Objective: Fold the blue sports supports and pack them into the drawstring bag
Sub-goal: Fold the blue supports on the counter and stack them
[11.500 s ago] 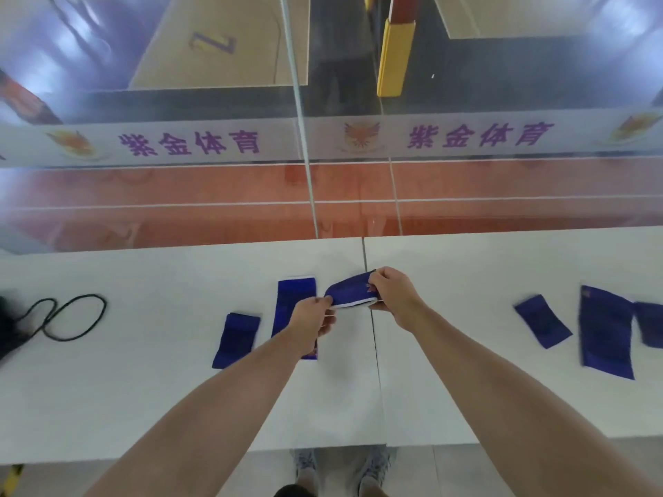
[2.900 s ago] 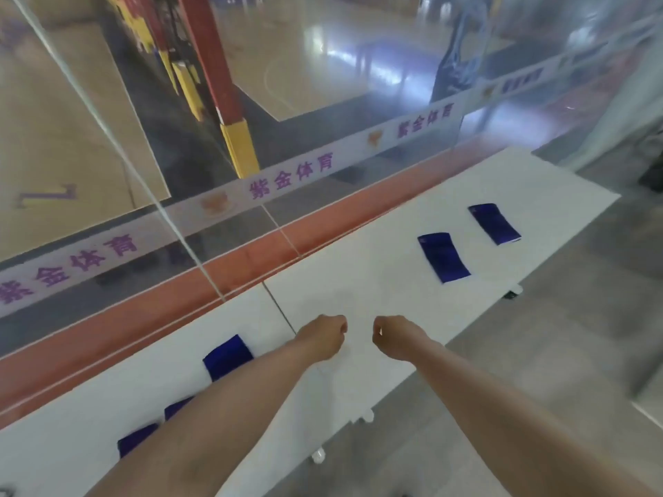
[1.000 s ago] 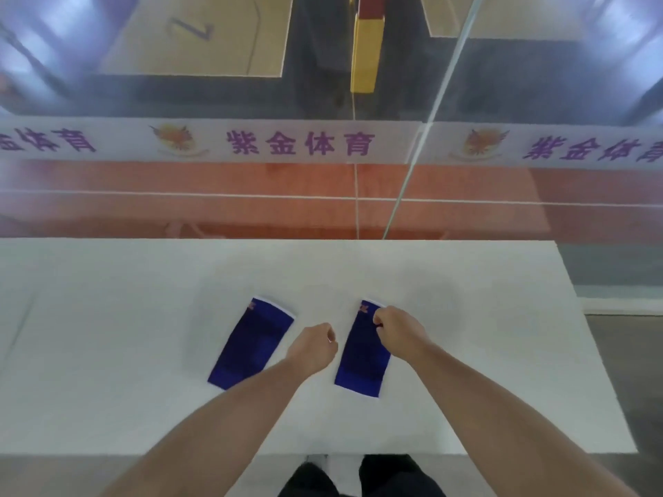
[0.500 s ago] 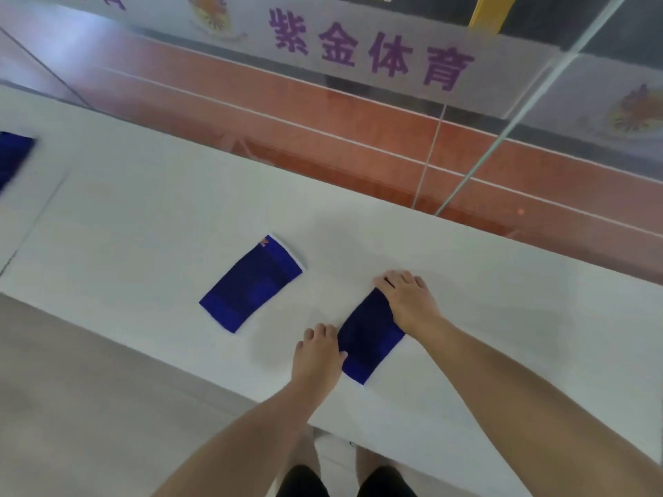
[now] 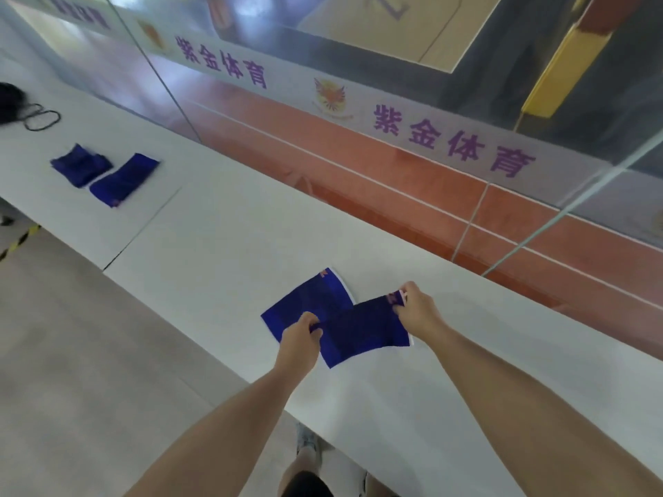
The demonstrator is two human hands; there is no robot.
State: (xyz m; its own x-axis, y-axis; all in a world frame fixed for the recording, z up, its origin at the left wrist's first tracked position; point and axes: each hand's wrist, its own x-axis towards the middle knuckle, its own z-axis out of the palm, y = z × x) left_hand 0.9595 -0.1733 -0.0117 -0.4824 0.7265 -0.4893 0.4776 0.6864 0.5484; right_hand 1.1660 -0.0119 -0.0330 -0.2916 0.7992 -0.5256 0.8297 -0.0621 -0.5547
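A blue sports support (image 5: 362,333) is stretched between my hands just above the white table (image 5: 222,245). My left hand (image 5: 299,344) pinches its near left end and my right hand (image 5: 416,310) pinches its far right end. It overlaps a second blue support (image 5: 305,303) that lies flat on the table behind it. Further left lie folded blue supports (image 5: 80,166) and another blue support (image 5: 123,179). The black drawstring bag (image 5: 10,102) sits at the far left end of the table, with its cord loops (image 5: 41,120) beside it.
A glass wall with a banner (image 5: 394,120) runs along the table's far edge. The table's near edge drops to grey floor (image 5: 89,371). A seam (image 5: 143,224) joins two tabletops. My shoes (image 5: 306,439) show below the table edge.
Half a second ago both hands pressed the right support flat on the table. Now they pinch its two ends and have lifted it over the neighbouring support. The view has swung left.
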